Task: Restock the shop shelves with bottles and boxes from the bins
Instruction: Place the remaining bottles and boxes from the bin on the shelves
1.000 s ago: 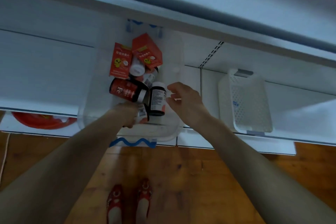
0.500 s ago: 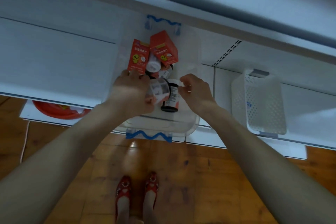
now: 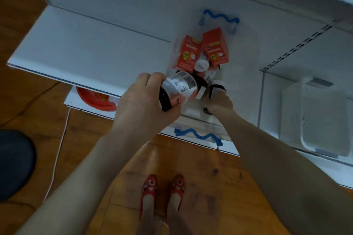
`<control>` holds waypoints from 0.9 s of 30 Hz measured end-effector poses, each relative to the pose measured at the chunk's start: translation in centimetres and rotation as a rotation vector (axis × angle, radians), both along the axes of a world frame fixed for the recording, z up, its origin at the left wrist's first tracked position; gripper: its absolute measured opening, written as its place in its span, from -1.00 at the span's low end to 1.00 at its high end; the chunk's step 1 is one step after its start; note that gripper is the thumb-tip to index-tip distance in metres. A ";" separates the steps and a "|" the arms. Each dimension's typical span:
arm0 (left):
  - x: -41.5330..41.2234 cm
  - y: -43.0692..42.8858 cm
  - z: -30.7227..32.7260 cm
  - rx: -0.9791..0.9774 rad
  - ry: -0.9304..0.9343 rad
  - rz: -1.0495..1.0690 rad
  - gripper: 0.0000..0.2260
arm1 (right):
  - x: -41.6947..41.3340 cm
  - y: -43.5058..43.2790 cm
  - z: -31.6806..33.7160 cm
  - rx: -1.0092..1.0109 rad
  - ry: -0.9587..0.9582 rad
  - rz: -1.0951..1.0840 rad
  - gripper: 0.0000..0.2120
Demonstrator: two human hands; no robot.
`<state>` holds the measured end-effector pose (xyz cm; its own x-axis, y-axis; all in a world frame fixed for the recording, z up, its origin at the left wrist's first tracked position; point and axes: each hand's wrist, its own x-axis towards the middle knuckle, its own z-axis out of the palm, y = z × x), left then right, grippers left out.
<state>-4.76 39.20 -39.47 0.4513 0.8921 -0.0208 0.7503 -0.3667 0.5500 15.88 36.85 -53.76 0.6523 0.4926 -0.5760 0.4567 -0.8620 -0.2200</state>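
A clear plastic bin (image 3: 246, 74) with blue wavy handles sits on the white shelf (image 3: 91, 47). Inside lie two orange boxes (image 3: 188, 54) and several dark bottles with white caps. My left hand (image 3: 141, 105) grips a dark bottle with a white label (image 3: 179, 89), held on its side just above the bin's near left corner. My right hand (image 3: 219, 104) reaches into the bin and holds a second dark bottle (image 3: 215, 88), mostly hidden by my fingers.
A white perforated basket (image 3: 315, 118) stands on the shelf to the right. A red dish (image 3: 95, 99) lies under the shelf at the left. A dark round object (image 3: 13, 164) and a white cord (image 3: 57, 154) are on the wooden floor. My red shoes (image 3: 164, 191) are below.
My left hand has lifted the labelled bottle out of the bin toward the left. My right hand has closed on another bottle. The view has swung left.
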 end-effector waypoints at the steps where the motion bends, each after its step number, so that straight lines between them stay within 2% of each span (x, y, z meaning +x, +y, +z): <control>1: -0.3 0.0 -0.3 0.020 -0.030 0.010 -0.46 | 0.2 0.2 -0.4 -0.008 -0.011 0.005 -0.56; 5: -1.2 0.0 -1.3 0.048 -0.113 0.015 -0.48 | 0.7 0.9 -1.8 -0.034 -0.038 0.042 -0.55; 7: -1.4 0.0 -1.4 0.057 -0.128 0.019 -0.48 | 0.8 1.3 -2.2 -0.016 -0.015 -0.021 -0.48; 11: -1.8 0.1 -1.5 0.057 -0.142 0.014 -0.47 | 1.0 1.6 -2.8 0.097 0.099 -0.144 -0.49; 14: -1.9 0.2 -1.8 0.054 -0.146 0.016 -0.48 | 1.2 1.1 -3.0 0.176 0.150 -0.325 -0.34; 17: -1.6 0.1 -1.9 0.054 -0.143 0.016 -0.48 | 1.0 0.6 -2.6 0.186 0.149 -0.359 -0.20; 24: -1.3 -0.2 -1.9 0.048 -0.148 0.001 -0.49 | 0.8 0.2 -1.2 0.256 0.161 -0.385 -0.21; 27: -1.2 -0.1 -1.5 0.023 -0.155 0.011 -0.51 | 0.3 0.0 0.8 0.324 0.156 -0.364 -0.28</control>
<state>-5.94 39.12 -40.98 0.4379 0.8964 0.0686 0.6608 -0.3727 0.6514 16.22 36.88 -53.01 0.7334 0.4190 -0.5354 0.0805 -0.8355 -0.5436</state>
